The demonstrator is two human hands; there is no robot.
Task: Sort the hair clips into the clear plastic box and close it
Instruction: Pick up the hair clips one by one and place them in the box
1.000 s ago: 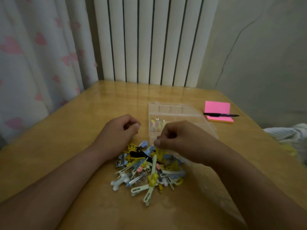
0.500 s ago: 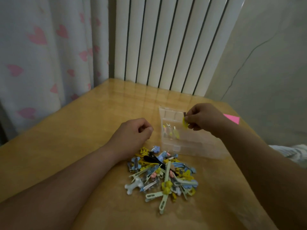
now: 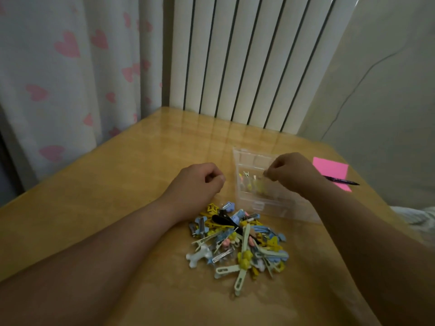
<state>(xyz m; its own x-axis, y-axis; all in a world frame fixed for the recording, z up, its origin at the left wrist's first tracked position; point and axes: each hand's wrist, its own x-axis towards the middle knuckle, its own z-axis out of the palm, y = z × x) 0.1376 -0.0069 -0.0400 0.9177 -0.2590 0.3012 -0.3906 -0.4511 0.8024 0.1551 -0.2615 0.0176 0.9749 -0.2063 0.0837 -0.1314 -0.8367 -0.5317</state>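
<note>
**A few clips sorted, most of the heap waiting**

My right hand is hovering over the clear compartmented plastic box, its fingertips pinching together above one of the compartments. I cannot tell whether a clip is between them. Just below them, a few small yellow and pink hair clips are lying inside the box. My left hand is resting on the wooden desk beside the box, curling into a loose fist with nothing showing in it. Nearer to me, the heap of yellow, blue, white and black hair clips is sitting on the desk, just beside the box. I am judging the sorting barely begun: most clips are waiting outside the box, and closing it is not yet done.
</note>
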